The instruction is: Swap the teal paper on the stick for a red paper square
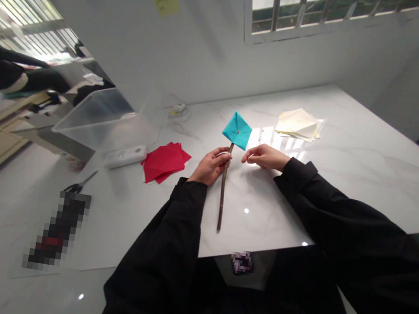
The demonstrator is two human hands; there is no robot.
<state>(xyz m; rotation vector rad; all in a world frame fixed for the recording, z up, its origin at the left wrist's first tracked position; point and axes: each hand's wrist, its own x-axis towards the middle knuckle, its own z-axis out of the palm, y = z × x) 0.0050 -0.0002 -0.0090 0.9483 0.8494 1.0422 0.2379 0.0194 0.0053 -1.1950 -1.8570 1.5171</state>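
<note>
Your left grip [211,167] pinches the stick [222,196] just below the blue folded paper [237,128], over the desk [354,148]; your right grip [267,157] curls nearby, its closure unclear. Handle by the stick, likely stiff and light; the paper probably creases easily.

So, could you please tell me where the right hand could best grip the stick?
I'd pinch the stick low on its thin, bare length, probably from the right, where the right hand is; the left hand holds it higher, just below the blue paper.
</note>
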